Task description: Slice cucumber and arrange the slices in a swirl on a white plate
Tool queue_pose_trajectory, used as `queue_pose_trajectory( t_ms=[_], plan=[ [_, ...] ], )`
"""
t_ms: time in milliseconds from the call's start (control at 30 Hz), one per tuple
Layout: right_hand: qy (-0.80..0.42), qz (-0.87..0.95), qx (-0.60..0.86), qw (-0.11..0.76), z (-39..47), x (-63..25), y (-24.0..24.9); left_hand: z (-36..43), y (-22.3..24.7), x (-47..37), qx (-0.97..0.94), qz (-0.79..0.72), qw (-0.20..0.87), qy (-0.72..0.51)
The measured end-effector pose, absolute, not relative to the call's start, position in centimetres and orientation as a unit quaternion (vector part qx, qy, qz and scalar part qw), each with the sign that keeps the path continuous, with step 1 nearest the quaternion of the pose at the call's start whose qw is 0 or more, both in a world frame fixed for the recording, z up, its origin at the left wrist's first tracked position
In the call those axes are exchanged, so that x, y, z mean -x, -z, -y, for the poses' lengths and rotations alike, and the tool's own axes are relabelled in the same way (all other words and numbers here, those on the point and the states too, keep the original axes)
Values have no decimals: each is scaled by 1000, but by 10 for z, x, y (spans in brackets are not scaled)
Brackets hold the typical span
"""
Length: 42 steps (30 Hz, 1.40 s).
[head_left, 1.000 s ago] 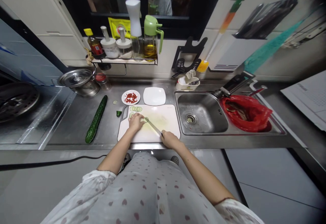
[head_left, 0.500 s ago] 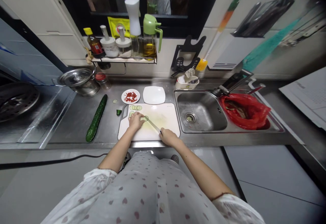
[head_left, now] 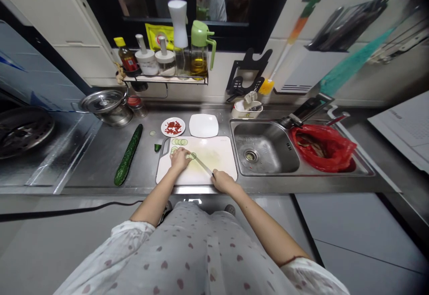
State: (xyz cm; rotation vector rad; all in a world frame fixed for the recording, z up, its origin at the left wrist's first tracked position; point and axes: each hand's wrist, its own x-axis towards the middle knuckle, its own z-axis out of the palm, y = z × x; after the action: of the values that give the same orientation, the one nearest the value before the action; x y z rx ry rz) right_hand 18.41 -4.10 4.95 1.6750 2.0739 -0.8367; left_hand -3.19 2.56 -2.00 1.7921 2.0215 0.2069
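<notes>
On the white cutting board [head_left: 221,156], my left hand [head_left: 180,159] has its fingers bent over pale green cucumber slices, with one slice [head_left: 192,156] at its fingertips. My right hand [head_left: 223,180] is wrapped round the handle of a knife [head_left: 203,166], whose blade points left to that slice. More cucumber slices [head_left: 179,142] lie in an overlapping row near the board's upper left corner. A whole cucumber [head_left: 128,154] rests on the steel counter to the left, and a small green end piece [head_left: 157,147] lies beside the board.
Behind the board are a plate with chopped red bits [head_left: 173,127] and a white square plate [head_left: 203,125]. The sink [head_left: 264,147] and a red plastic bag [head_left: 323,147] are to the right. A lidded pot [head_left: 107,107] stands at the back left, near a bottle shelf [head_left: 167,79].
The whole view has shifted slightly. Both hands and the knife keep nearly the same place over the board.
</notes>
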Motion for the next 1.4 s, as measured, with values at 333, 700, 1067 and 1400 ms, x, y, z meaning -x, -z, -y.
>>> queue_pose_trajectory(
  t_ms=[333,700,1067,1400],
  plan=[
    [283,-736,-588,182,36,-182,-54,-23,18,31,-647,-728,213,-82],
    [235,-767,-560,209,18,-185,-66,-24,21,32,-651,-725,207,-81],
    [206,-778,-554,214,10,-192,-70,-22,22,31,-650,-727,202,-89],
    [260,-728,-632,53,31,-228,-33,-26,14,29,-651,-726,213,-55]
  ],
)
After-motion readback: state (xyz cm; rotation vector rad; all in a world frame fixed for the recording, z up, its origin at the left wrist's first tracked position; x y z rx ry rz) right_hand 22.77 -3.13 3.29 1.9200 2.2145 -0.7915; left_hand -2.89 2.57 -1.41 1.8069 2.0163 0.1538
